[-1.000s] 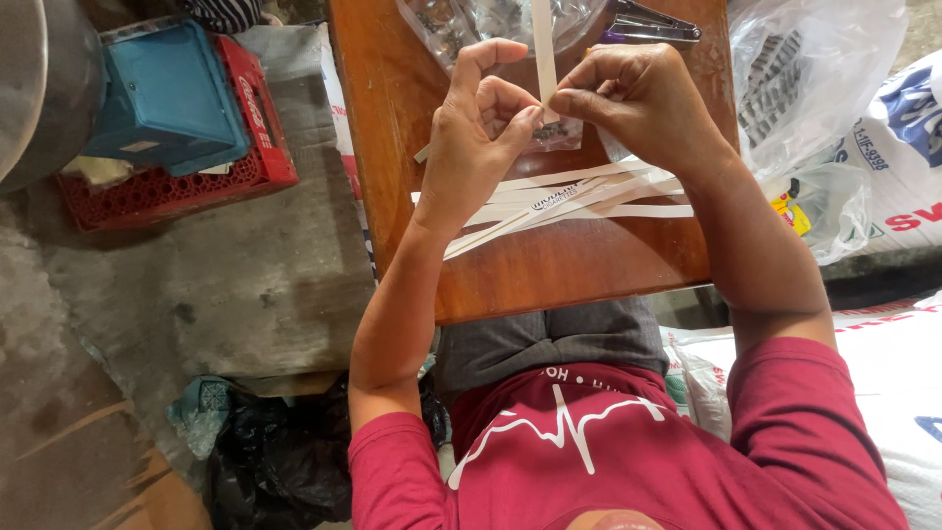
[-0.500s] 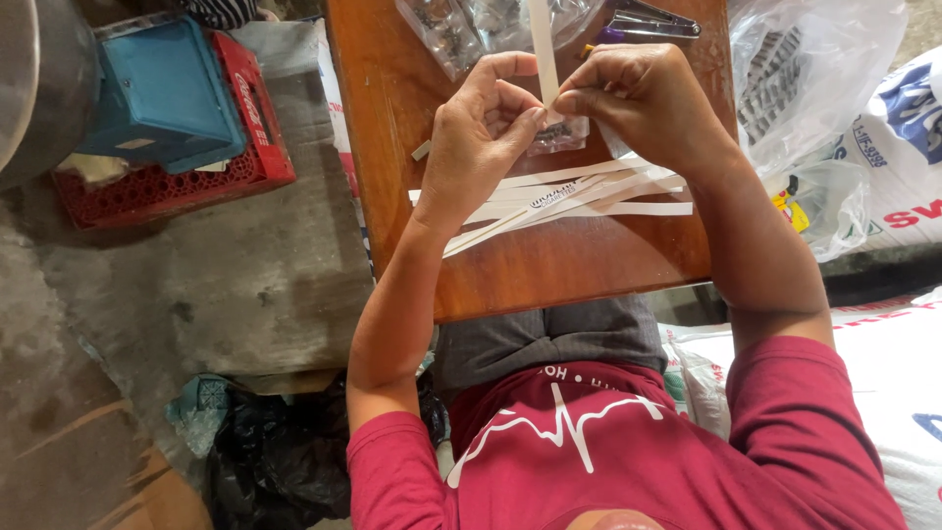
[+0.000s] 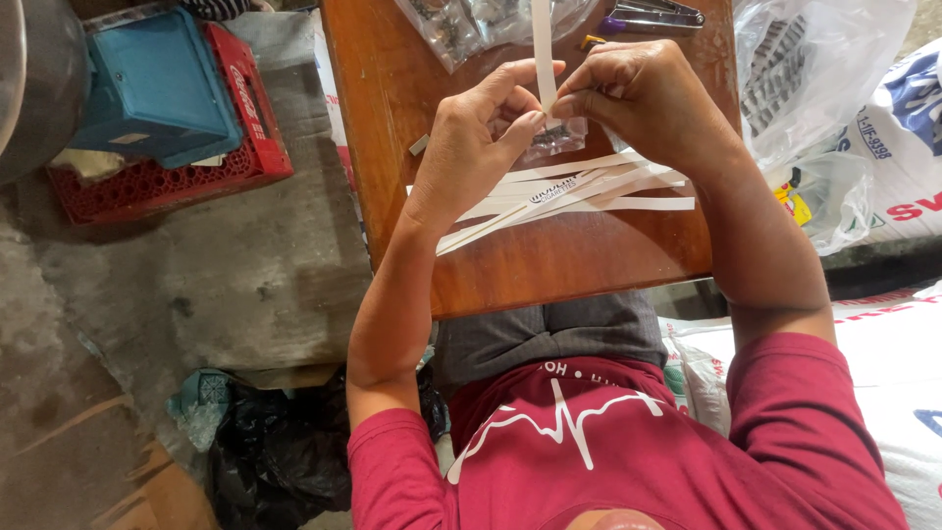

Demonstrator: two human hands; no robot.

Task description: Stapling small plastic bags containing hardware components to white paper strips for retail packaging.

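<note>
Fingers of both hands are meeting over the middle of the wooden bench (image 3: 549,265), pinching one white paper strip (image 3: 543,49) between them. The left hand (image 3: 481,137) is curling in from the left, thumb and forefinger pressing together against the strip's lower end; the right hand (image 3: 643,98) is closing on it from the right, its fingertips bunching at the same spot, so the two hands are touching there. The strip is standing upright from the pinch and running away toward the far edge of the bench, above both hands. Just below the fingertips a small clear plastic bag (image 3: 554,139) is hanging, seemingly caught in the same grip, though how is hard to tell. Beneath the hands, a loose fan of more paper strips (image 3: 589,191) is lying flat on the bench, spreading under the left wrist and out to the right. At the far edge a bigger clear bag of small parts (image 3: 471,25) is sitting beside metal pliers (image 3: 653,15). Off to the left, on the floor, a blue box (image 3: 157,88) is resting in a red crate (image 3: 177,177)
</note>
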